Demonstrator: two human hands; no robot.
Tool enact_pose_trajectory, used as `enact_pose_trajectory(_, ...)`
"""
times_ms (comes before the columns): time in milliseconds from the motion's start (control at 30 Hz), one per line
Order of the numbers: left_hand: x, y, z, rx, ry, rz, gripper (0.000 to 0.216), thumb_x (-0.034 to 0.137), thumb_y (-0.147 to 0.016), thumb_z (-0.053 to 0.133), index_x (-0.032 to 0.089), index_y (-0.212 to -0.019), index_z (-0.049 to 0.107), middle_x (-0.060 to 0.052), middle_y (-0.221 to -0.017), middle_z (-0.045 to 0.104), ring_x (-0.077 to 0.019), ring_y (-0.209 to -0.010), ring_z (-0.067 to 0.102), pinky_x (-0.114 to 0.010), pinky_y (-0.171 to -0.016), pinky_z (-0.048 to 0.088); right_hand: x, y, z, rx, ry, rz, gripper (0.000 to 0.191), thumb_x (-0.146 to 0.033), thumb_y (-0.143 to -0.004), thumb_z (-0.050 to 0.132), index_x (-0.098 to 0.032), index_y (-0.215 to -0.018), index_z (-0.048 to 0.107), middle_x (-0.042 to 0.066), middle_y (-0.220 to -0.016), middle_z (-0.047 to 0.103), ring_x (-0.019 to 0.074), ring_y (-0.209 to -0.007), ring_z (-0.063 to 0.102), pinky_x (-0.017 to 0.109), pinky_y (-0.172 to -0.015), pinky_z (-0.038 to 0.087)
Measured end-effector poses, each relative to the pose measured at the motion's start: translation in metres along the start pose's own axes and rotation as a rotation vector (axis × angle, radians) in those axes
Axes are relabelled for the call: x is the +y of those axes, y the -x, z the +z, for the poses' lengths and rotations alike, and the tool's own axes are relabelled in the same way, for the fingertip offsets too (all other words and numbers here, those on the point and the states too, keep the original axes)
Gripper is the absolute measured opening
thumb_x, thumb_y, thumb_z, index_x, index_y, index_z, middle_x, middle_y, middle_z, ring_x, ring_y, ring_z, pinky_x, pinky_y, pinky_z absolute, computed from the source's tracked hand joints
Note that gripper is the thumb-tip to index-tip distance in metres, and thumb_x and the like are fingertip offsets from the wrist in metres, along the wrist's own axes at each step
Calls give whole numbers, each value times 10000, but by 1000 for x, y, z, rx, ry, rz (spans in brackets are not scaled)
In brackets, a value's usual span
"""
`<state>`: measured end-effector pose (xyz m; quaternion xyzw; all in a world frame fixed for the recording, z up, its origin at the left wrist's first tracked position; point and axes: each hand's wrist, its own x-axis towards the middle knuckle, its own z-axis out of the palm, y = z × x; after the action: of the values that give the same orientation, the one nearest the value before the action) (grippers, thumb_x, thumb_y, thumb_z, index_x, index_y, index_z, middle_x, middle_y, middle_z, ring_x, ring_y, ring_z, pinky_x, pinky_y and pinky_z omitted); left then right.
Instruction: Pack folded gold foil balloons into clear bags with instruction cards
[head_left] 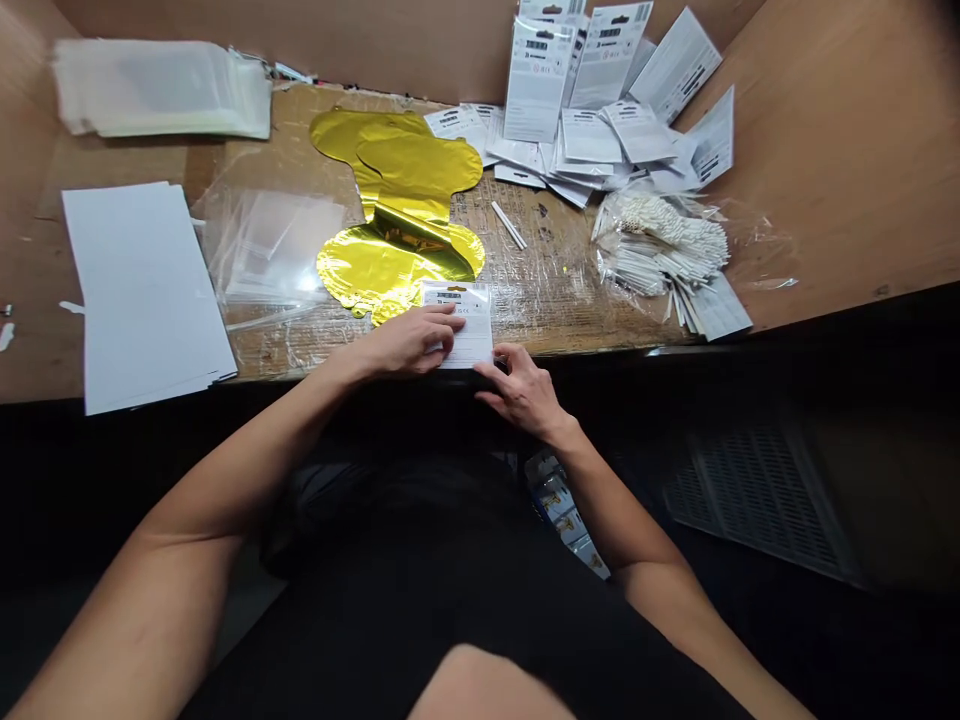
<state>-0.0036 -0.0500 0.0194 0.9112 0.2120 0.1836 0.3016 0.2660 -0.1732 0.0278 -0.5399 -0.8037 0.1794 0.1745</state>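
A small white printed packet (471,322) lies at the near edge of the wooden table (555,290). My left hand (409,342) rests flat on it, fingers stretched across its left side. At the packet's lower right corner, my right hand (523,392) pinches its edge with curled fingers. Just beyond the packet lies a folded gold foil balloon (397,262), with more flat gold foil balloons (405,160) stacked behind it.
White card sheets (142,290) lie at the left, clear plastic bags (274,245) beside them, and another bag stack (161,88) at the far left. Printed header cards (600,100) pile at the back right. A bundle of white straws (664,250) sits right; one loose straw (508,225) mid-table.
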Motion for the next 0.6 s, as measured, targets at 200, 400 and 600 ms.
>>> enact_pose_trajectory(200,4,4,9,59,7,-4,136,324,-962,743,213,-885,732,-128,-1454,720,-327,-1468,606,-584,-1300,430,-6,-30,27,233,57,275,284,-485,-1045,616,-216,-969,669,123,-996,690,274,-895,668,355,-763,496)
enact_pose_trajectory(400,22,24,27,202,4,-20,191,228,-1065,554,210,-1022,739,-132,-1431,737,-299,-1479,603,-538,-1227,520,-20,-18,25,221,-538,383,296,-512,-988,672,-278,-1104,533,-37,-658,594,209,-577,582,309,-602,451)
enact_pose_trajectory(600,-19,4,-70,773,-45,-460,227,350,-1031,690,125,-1012,717,-80,-997,810,-189,-913,726,-338,-921,582,51,-103,-101,637,-284,328,322,-399,-1021,649,-204,-1261,558,93,-915,711,209,-713,661,351,-653,494)
